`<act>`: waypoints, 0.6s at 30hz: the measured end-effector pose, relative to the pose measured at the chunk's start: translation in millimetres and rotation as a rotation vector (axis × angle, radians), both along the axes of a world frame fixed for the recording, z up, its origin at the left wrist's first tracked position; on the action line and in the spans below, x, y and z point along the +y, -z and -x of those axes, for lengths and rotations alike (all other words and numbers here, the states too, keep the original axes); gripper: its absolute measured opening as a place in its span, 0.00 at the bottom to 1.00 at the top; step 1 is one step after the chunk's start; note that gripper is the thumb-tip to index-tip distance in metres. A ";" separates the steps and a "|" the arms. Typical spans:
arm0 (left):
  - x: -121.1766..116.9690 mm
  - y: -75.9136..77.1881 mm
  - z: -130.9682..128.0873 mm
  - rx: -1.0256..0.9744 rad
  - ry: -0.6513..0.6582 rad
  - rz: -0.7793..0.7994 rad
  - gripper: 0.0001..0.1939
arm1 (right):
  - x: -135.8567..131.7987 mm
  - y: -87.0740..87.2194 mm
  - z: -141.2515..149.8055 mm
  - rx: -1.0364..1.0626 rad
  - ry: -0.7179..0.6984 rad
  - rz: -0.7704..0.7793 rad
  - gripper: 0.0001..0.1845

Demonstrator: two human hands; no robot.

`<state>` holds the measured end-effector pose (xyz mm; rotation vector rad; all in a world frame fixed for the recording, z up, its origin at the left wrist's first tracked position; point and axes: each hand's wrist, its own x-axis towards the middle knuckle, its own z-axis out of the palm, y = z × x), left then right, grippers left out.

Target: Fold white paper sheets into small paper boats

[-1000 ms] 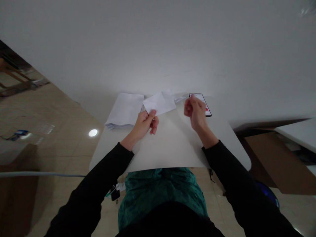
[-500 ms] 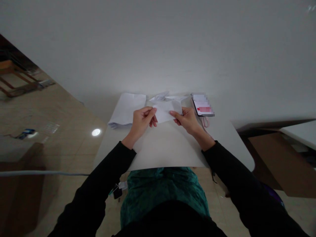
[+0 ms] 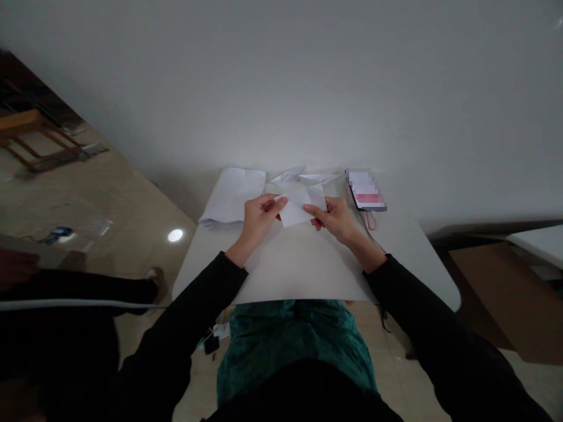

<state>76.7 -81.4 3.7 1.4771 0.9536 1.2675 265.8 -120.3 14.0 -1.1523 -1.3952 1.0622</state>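
Observation:
A folded sheet of white paper (image 3: 300, 206) is held up above the middle of the white table (image 3: 404, 249). My left hand (image 3: 261, 220) pinches its left end between thumb and fingers. My right hand (image 3: 332, 220) grips its right end, so the two hands nearly meet. Behind the hands lies a stack of white paper (image 3: 231, 196), close to my left hand. Some folded white paper pieces (image 3: 304, 176) lie beyond the held sheet. A smartphone (image 3: 366, 190) with a blurred screen lies near my right hand, with a pink cord (image 3: 372, 220) beside it.
A large pale sheet (image 3: 299, 269) covers the table's near part. A person in dark clothes (image 3: 57, 316) stands at the lower left, one shoe (image 3: 156, 284) showing. A wooden stool (image 3: 33, 132) stands far left. Cardboard (image 3: 505, 293) and another white table (image 3: 539, 245) lie right.
My right hand has moved in from beside the phone and taken the sheet's right end. A dark-clothed person has entered at the lower left. The view has shifted slightly.

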 end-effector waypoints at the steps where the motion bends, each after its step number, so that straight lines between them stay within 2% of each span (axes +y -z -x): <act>1: 0.0 0.6 0.3 -0.007 -0.035 -0.016 0.16 | -0.7 -0.7 0.5 -0.010 -0.012 0.001 0.28; 3: 1.1 0.6 2.3 -0.003 -0.079 -0.043 0.16 | -1.3 -0.8 1.3 -0.012 -0.032 0.001 0.27; 6: 1.2 -0.7 3.8 0.007 -0.074 -0.040 0.20 | -0.9 2.1 1.9 0.003 -0.012 -0.005 0.27; 9: -3.3 -1.0 -0.1 -0.004 0.047 0.019 0.19 | 0.3 7.9 2.3 0.023 0.078 -0.031 0.26; 12: -9.3 1.0 -6.6 -0.015 0.129 0.086 0.31 | 1.9 14.9 3.2 0.026 0.150 -0.059 0.25; 14: -11.5 2.8 -9.4 -0.034 0.092 0.086 0.32 | 3.3 18.7 3.7 0.003 0.174 -0.066 0.24; 18: -12.0 4.1 -9.2 -0.016 0.007 0.010 0.25 | 6.7 21.7 2.7 -0.034 0.216 -0.170 0.20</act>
